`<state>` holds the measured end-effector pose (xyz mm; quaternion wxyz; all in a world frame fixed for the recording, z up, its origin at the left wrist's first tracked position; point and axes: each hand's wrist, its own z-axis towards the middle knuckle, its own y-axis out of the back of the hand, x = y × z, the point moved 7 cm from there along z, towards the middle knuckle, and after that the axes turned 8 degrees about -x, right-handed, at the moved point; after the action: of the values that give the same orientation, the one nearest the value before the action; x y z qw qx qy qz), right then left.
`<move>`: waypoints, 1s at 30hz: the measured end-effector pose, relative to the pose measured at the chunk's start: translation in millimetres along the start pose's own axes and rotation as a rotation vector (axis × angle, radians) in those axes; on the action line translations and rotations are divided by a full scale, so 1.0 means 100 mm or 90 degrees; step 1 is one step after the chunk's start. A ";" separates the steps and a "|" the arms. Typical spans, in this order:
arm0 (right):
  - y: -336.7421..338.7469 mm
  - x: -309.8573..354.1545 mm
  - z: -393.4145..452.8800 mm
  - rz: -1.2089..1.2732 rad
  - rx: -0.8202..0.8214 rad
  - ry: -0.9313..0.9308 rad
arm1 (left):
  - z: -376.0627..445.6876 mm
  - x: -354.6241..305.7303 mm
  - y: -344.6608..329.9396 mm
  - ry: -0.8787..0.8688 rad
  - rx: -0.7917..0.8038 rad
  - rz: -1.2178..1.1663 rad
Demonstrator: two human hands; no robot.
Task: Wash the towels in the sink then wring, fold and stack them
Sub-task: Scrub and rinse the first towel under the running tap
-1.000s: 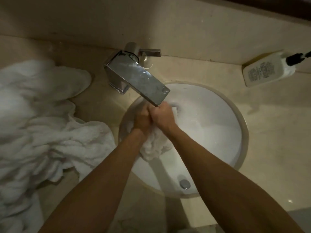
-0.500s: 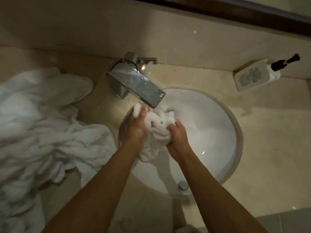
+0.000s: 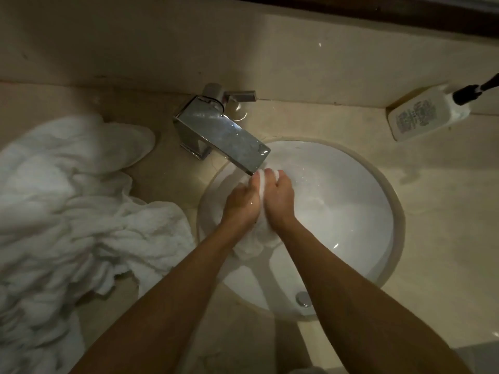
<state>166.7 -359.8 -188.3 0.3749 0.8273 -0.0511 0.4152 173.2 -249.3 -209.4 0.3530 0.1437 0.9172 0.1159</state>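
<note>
A white washcloth [image 3: 258,238] is held bunched over the left part of the round sink [image 3: 378,201], long axis running from the faucet [image 3: 224,136] spout toward the near rim. It is gripped between the left hand [image 3: 241,203] and right hand [image 3: 279,199], fingers curled round it. A towel pile [image 3: 67,211] lies beside the left rim; bare basin lies open to the right
</note>
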 end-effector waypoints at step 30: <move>1.43 -0.43 -0.09 0.061 0.279 -0.136 | -0.60 0.13 0.69 -0.125 0.016 -0.207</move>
<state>75.7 -465.6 -133.6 0.1592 0.9246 -0.0380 0.3441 135.8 -187.0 -152.4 0.4529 0.0088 0.8910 0.0310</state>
